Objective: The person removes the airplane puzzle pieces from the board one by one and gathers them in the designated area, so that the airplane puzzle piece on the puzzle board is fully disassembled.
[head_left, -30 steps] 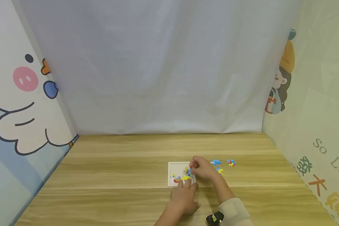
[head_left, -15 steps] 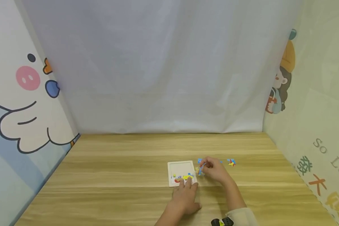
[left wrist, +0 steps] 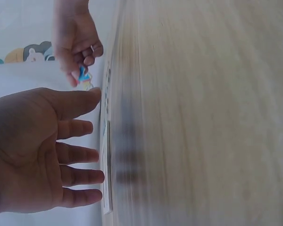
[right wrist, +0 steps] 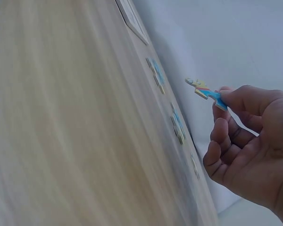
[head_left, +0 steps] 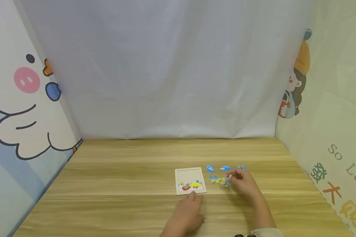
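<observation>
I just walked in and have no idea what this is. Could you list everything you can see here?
Puzzle board: one, pale, on the table
Fitted pieces: count unclear, yellow, red and blue, along the board's near side
Loose pieces: at least four, mostly blue and yellow, right of the board; the hand may hide more
Held piece: one, blue, yellow and red, in the right hand's pinch
Table: one, wood-toned, under everything
Cloth: one, whitish, behind the table
Cartoon panels: two, multicoloured, left and right
Sleeve: one, beige, on the right arm
Left hand: one, bare, fingers extended by the board's near edge
Right hand: one, bare, right of the board
</observation>
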